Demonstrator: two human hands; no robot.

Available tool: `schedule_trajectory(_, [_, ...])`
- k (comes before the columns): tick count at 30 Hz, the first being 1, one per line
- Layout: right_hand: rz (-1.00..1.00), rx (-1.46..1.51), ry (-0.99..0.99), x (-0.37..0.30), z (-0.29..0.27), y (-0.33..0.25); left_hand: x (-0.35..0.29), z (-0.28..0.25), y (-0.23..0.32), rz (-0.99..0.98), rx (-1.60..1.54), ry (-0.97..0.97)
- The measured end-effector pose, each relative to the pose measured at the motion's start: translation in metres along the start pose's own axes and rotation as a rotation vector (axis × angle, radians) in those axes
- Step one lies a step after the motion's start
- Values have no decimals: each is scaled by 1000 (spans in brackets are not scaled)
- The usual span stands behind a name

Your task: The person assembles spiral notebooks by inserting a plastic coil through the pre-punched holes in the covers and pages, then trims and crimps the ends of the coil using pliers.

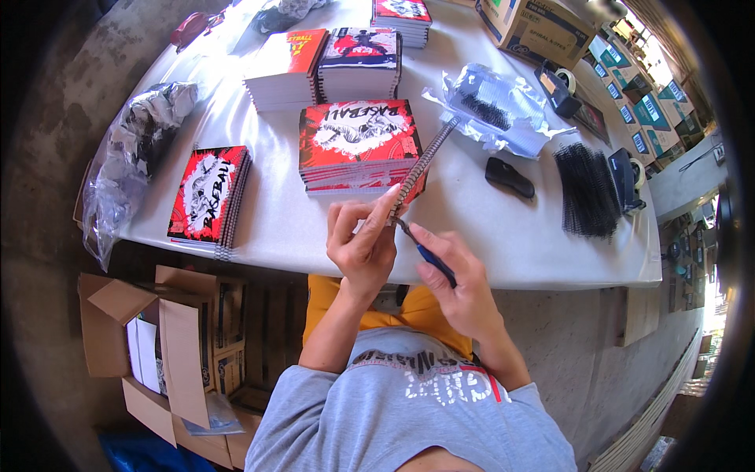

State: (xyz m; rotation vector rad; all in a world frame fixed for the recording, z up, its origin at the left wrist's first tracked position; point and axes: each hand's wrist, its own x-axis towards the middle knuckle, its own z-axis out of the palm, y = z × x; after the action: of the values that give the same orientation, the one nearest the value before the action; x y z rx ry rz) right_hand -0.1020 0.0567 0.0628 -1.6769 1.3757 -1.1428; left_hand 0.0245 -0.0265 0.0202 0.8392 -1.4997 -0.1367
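Note:
My left hand [363,245] is closed round the near end of a spiral notebook [422,165], which is held on edge so its dark coil faces up. A little red cover shows beside the coil. In my right hand [462,283] is a pair of pliers with dark blue handles [435,264]. Their jaws touch the coil's near end, just by my left fingers; the exact grip there is too small to tell. Right behind the held notebook stands a stack of red spiral notebooks [358,132]. A smaller stack of red notebooks [206,193] lies to the left.
At the back are an orange-covered stack [287,57] and a dark-covered stack [359,53]. Black coils [586,193] lie at right, beside a tape dispenser [625,179]; more rest on crumpled paper [519,122]. A black oblong object [510,178] lies nearer. An open carton [182,346] stands below left.

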Motion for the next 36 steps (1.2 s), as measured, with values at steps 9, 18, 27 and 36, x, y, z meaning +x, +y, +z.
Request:
schedule_trajectory(9, [3,-236,114,-5,5,45,1,-12,-18,-209,-128,127])
schedule_trajectory(18, [390,-1084,208,-3,-15,96,18,-63,-36,-599,-727,409])
schedule_trajectory(27, [-178,204,46,161,86,7,29,-152,-79,-495,-512,692])
schedule_trajectory(36, [-250,120,-143,292,228,-8,74,-249,-157,-617,211,549])
